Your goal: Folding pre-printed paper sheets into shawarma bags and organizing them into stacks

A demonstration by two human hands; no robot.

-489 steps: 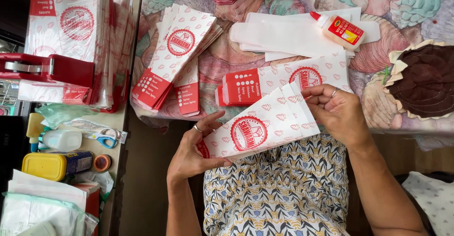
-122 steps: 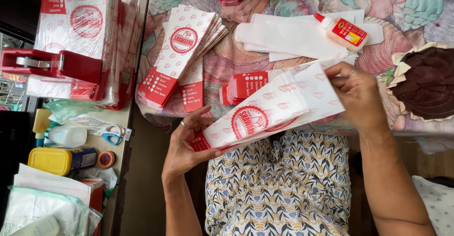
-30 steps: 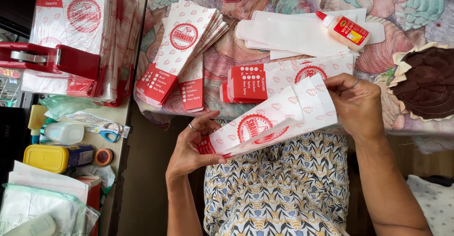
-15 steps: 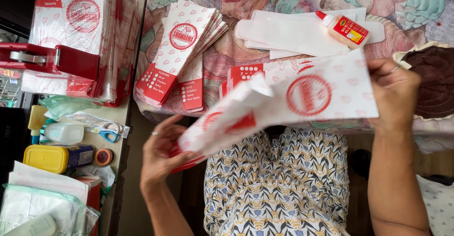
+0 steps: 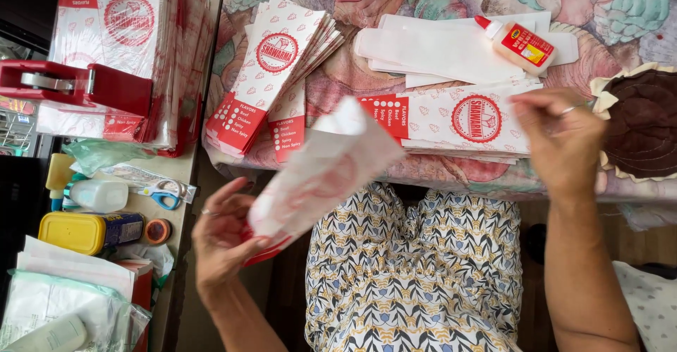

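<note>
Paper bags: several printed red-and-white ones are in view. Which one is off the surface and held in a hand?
The blurred bag, pinched at its red end by the left hand. The fanned stack and the bags under the right hand lie on the cloth.

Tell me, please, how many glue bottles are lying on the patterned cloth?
1. The glue bottle lies on the blank white sheets at the top of the patterned cloth, above the right hand. Others may be hidden under the paper.
</note>
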